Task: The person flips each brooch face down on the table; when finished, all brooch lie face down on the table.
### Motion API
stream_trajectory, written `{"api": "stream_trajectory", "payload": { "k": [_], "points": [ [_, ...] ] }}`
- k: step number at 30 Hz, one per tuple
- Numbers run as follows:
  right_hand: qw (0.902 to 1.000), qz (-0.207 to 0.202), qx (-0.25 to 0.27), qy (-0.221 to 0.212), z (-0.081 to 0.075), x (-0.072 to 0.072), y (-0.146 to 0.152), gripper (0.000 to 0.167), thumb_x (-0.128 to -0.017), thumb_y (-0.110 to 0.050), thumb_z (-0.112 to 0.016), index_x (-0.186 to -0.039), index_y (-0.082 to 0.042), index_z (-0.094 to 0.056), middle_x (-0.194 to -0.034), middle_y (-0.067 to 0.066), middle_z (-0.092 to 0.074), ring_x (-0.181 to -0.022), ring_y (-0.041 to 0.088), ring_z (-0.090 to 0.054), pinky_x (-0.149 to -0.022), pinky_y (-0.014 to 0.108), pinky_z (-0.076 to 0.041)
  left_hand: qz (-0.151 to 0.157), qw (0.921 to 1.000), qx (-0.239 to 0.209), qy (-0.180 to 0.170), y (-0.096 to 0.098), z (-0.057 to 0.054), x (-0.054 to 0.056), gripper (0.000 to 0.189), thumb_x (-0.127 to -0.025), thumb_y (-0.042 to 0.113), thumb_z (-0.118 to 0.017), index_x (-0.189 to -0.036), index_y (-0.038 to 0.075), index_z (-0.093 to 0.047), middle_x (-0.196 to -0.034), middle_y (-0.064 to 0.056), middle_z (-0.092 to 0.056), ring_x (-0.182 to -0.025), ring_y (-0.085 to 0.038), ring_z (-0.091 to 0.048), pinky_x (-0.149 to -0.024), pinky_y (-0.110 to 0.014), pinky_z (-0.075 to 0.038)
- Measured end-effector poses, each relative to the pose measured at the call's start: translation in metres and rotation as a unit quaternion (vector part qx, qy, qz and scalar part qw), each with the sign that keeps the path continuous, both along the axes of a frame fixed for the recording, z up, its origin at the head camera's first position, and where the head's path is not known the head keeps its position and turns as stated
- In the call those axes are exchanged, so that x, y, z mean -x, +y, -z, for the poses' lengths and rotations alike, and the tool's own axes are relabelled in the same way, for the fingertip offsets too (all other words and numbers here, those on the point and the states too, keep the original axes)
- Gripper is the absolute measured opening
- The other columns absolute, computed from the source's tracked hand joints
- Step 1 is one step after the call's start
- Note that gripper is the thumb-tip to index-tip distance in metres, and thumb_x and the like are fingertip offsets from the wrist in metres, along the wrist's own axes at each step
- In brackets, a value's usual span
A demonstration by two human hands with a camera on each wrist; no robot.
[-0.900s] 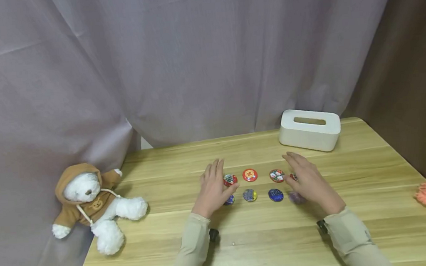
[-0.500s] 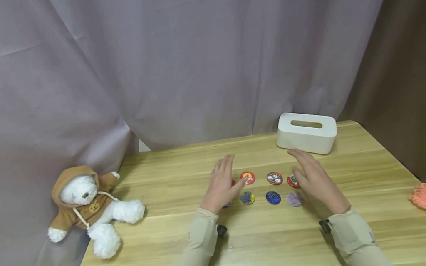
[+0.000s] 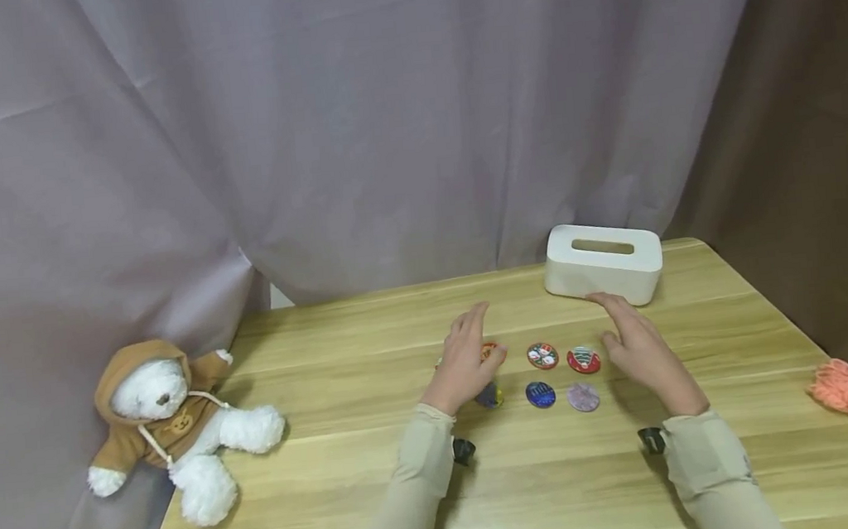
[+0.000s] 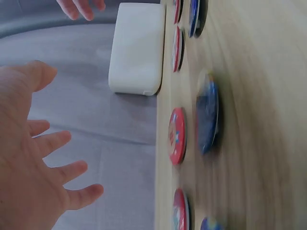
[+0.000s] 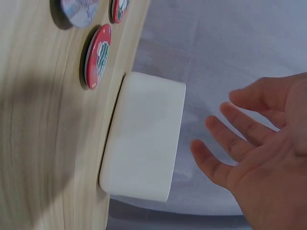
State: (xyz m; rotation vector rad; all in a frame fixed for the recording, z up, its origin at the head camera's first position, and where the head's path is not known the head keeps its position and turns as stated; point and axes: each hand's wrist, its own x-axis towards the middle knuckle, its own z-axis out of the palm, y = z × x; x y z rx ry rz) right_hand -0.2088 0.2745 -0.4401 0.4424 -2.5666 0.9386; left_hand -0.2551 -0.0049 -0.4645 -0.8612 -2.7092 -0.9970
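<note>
1. Hovering w/ L hand above L end of badges, off table; grip wide, fingers spread.
2. Hovering w/ R hand just R of badges, also off table; grip wide, fingers loosely bent.
3. Lying in far row, L to R: end red badge (part shown), orange-red badge, white-patterned badge, red-green badge.
4. Lying in near row: end blue badge (part shown), blue-yellow badge, dark-blue badge, purple badge.
5. Standing far R: tissue box; at R edge, pink yarn; at L, teddy.
</note>
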Motion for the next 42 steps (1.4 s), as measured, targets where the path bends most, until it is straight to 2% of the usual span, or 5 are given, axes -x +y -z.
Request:
{"api": "stream_trajectory", "payload": {
  "k": [6,17,27,31,42],
  "points": [
    [0.9991,0.010,-0.010,-0.039,0.000,-0.001,0.006,0.062,-0.084,0.015,-0.057,-0.143,0.007,-0.043,-0.142,0.035,-0.045,-0.129,0.057,-0.040,-0.103,0.070,-0.031,0.013,0.9995,0.021,-0.018,0.017,0.006,0.002,0.074,-0.103,0.036,-0.055,-0.161,0.009,-0.018,-0.164,-0.009,-0.029,-0.147,-0.037,-0.029,-0.115,-0.055,-0.026],
    [0.9947,0.020,-0.013,-0.100,0.005,0.001,0.016,0.061,-0.086,0.008,-0.063,-0.144,0.010,-0.042,-0.142,0.037,-0.044,-0.128,0.057,-0.040,-0.103,0.070,-0.030,0.033,0.9970,0.027,-0.065,0.047,0.008,0.005,0.086,-0.094,0.029,-0.065,-0.162,0.012,-0.016,-0.163,-0.008,-0.031,-0.148,-0.032,-0.028,-0.114,-0.050,-0.029],
    [0.9935,0.010,-0.013,-0.112,0.005,0.002,0.025,0.047,-0.087,0.009,-0.066,-0.132,0.011,-0.053,-0.131,0.034,-0.057,-0.120,0.054,-0.050,-0.100,0.065,-0.037,0.043,0.9945,0.007,-0.095,0.063,0.008,0.005,0.085,-0.092,0.021,-0.066,-0.162,0.017,-0.017,-0.161,0.000,-0.036,-0.146,-0.026,-0.033,-0.112,-0.045,-0.034],
    [0.9929,0.007,-0.010,-0.118,0.006,0.005,0.025,0.046,-0.086,0.009,-0.067,-0.131,0.011,-0.056,-0.130,0.033,-0.058,-0.119,0.053,-0.052,-0.100,0.065,-0.038,0.036,0.9943,0.004,-0.100,0.068,0.004,0.008,0.084,-0.091,0.018,-0.067,-0.161,0.016,-0.020,-0.159,0.000,-0.039,-0.145,-0.027,-0.034,-0.112,-0.046,-0.035],
    [0.9905,-0.017,-0.014,-0.136,0.014,0.010,0.019,0.047,-0.083,0.011,-0.068,-0.128,0.012,-0.056,-0.124,0.034,-0.060,-0.115,0.055,-0.054,-0.096,0.066,-0.041,0.057,0.9917,0.013,-0.114,0.082,-0.002,0.013,0.080,-0.086,0.012,-0.070,-0.157,0.015,-0.032,-0.150,0.004,-0.051,-0.141,-0.023,-0.040,-0.111,-0.041,-0.035]
  ]
}}
